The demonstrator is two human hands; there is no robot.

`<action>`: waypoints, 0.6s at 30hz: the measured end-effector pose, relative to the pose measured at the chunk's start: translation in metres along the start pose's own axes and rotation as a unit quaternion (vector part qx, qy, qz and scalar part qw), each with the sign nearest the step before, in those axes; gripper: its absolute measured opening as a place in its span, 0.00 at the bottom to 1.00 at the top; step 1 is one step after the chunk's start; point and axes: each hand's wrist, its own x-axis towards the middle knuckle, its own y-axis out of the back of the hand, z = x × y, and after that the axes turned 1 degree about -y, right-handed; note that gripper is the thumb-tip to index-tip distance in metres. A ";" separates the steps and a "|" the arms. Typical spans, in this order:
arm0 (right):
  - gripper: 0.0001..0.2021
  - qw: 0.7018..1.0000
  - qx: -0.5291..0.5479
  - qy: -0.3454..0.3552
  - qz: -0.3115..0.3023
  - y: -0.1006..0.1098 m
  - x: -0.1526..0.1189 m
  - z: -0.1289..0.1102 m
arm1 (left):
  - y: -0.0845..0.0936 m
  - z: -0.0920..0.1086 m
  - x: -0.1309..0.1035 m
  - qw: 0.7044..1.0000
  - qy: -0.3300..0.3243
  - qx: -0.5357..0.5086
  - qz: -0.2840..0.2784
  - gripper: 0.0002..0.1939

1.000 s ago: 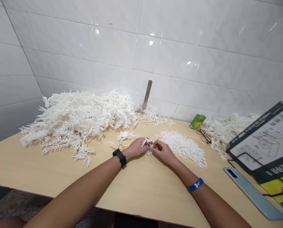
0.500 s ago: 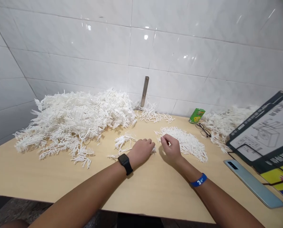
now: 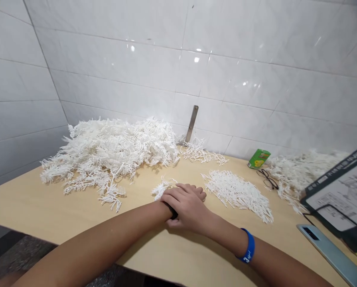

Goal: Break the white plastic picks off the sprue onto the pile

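Note:
My right hand (image 3: 192, 207) lies across my left wrist, its fingers wrapped over the wrist and a black wristwatch (image 3: 172, 211), which is mostly covered. My left hand (image 3: 200, 193) rests low over the table beneath it; only its curled fingers show, and whatever they hold is hidden. Just beyond the hands lies a small clump of white branched strands (image 3: 160, 188). Right of my left fingers, short white pieces (image 3: 238, 193) are spread in a flat pile. Farther left rises a big heap of white branched strands (image 3: 115, 147).
A metal bar (image 3: 192, 124) stands near the tiled wall, with loose white strands (image 3: 200, 152) by its foot. Toward the right are a green packet (image 3: 258, 158), eyeglasses (image 3: 267, 179), another white heap (image 3: 304, 171), a printed box (image 3: 342, 195) and a light-blue phone (image 3: 330, 251) on the table (image 3: 154, 255).
My right hand has moved left from beside the short white pieces onto my left wrist, covering the watch. The camera view has shifted slightly.

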 end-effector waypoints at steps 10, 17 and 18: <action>0.26 0.996 -0.015 -0.080 0.035 -0.027 0.004 0.037 | -0.011 -0.038 0.038 0.931 -0.041 -0.333 0.146 0.44; 0.36 0.997 0.008 -0.050 0.055 -0.037 -0.002 0.036 | -0.019 -0.055 0.021 0.846 -0.053 -0.436 0.303 0.52; 0.37 0.998 0.013 -0.037 0.046 -0.036 -0.002 0.037 | -0.016 -0.063 0.021 0.878 -0.072 -0.387 0.274 0.50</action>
